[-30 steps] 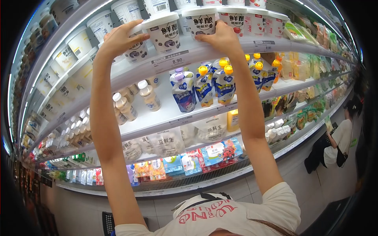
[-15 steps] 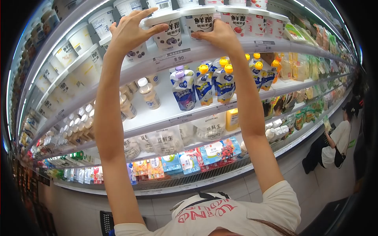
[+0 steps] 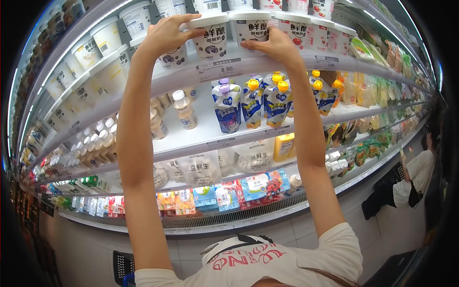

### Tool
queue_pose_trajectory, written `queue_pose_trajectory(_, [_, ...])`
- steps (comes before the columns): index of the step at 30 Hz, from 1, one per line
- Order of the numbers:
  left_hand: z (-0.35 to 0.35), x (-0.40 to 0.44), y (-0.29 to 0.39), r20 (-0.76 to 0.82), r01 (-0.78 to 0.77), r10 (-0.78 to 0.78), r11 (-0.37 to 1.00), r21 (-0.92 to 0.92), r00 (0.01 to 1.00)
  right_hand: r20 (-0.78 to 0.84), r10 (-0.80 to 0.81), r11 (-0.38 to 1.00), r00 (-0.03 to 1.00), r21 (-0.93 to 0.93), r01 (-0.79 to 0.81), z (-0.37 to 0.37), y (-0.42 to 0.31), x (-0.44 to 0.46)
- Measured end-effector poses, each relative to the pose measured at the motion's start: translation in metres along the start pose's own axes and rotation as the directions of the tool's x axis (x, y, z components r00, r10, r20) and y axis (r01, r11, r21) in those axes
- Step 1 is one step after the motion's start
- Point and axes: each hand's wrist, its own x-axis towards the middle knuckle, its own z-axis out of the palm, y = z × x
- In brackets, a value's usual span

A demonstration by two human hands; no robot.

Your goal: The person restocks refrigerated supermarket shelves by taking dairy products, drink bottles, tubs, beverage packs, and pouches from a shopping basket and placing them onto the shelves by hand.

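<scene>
On the upper shelf, a white lidded yogurt tub with blueberry pictures stands at the front. My left hand is on its left side, fingers over the lid edge and thumb against the upper wall. A second similar yogurt tub stands to the right. My right hand grips this one by its right side, thumb across the lower front and fingertips partly hidden. Both tubs look upright. Behind my left hand is another blueberry tub, partly covered.
Strawberry yogurt tubs stand to the right, plain white tubs to the left. Below are spouted pouches, a small bottle and bagged goods. A person crouches or sits at the far right near a basket.
My left hand's raised, spread fingers have come down onto the lid of the blueberry tub. My right hand stays on its tub. The view has shifted slightly.
</scene>
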Motion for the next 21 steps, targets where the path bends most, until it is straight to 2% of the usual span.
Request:
queue_pose_trajectory(2, [0.003,0.002,-0.006,-0.007,-0.004,0.004,0.999,-0.039,1.0,-0.01,0.018,1.0,1.0,-0.006,-0.018,-0.001,0.002,-0.001])
queue_pose_trajectory(5, [0.005,0.0,-0.006,-0.026,-0.023,0.023,1.0,0.005,0.999,-0.073,0.033,0.999,0.997,-0.027,-0.035,0.001,-0.004,-0.006])
queue_pose_trajectory(8, [0.008,-0.008,0.001,-0.206,-0.075,0.098,0.99,0.117,0.974,-0.135,0.066,0.986,0.989,-0.141,-0.085,0.008,-0.003,-0.004])
queue_pose_trajectory(9, [0.006,-0.013,0.003,-0.332,-0.194,0.231,0.971,0.143,0.915,-0.131,0.062,0.977,0.989,-0.193,-0.087,0.01,0.0,0.0])
queue_pose_trajectory(10, [0.001,-0.024,0.011,-0.367,-0.149,0.186,0.981,0.127,0.911,-0.131,0.059,0.975,0.99,-0.206,-0.085,0.01,-0.004,-0.002])
queue_pose_trajectory(11, [-0.009,-0.044,0.025,-0.343,-0.043,0.087,0.99,0.134,0.935,-0.072,0.077,0.988,0.994,-0.129,-0.086,0.008,-0.007,-0.003])
queue_pose_trajectory(12, [-0.005,-0.07,0.032,-0.586,-0.129,0.119,0.991,0.025,0.802,-0.158,0.018,0.984,0.987,-0.171,-0.045,0.014,0.013,0.008])
queue_pose_trajectory(13, [-0.006,-0.102,0.045,-0.626,-0.131,0.129,0.99,0.044,0.769,-0.226,0.033,0.988,0.973,-0.142,-0.067,0.013,-0.009,-0.011])
queue_pose_trajectory(14, [-0.009,-0.143,0.069,-0.723,-0.132,0.084,0.991,-0.011,0.685,-0.342,0.024,0.977,0.939,-0.19,-0.094,0.013,-0.02,-0.029])
queue_pose_trajectory(16, [0.001,-0.237,0.098,-0.641,-0.111,-0.047,0.972,-0.205,0.766,-0.521,-0.034,0.998,0.853,0.033,0.06,0.026,-0.017,-0.077])
queue_pose_trajectory(17, [0.007,-0.288,0.11,-0.539,-0.028,-0.137,0.958,-0.286,0.831,-0.603,-0.063,0.979,0.795,0.116,0.165,0.034,-0.015,-0.1])
queue_pose_trajectory(18, [0.011,-0.341,0.118,-0.382,0.103,-0.258,0.919,-0.38,0.887,-0.735,-0.139,0.986,0.663,-0.038,0.165,0.053,-0.02,-0.132])
queue_pose_trajectory(19, [0.026,-0.397,0.124,-0.2,0.325,-0.446,0.835,-0.444,0.872,-0.76,-0.118,0.96,0.639,0.078,0.27,0.08,-0.028,-0.163])
queue_pose_trajectory(20, [0.039,-0.455,0.132,-0.049,0.558,-0.61,0.753,-0.348,0.791,-0.704,-0.129,0.886,0.698,0.235,0.4,0.112,-0.018,-0.193])
queue_pose_trajectory(21, [0.051,-0.517,0.141,0.073,0.728,-0.726,0.671,-0.139,0.683,-0.572,-0.049,0.838,0.819,0.423,0.346,0.152,-0.045,-0.238])
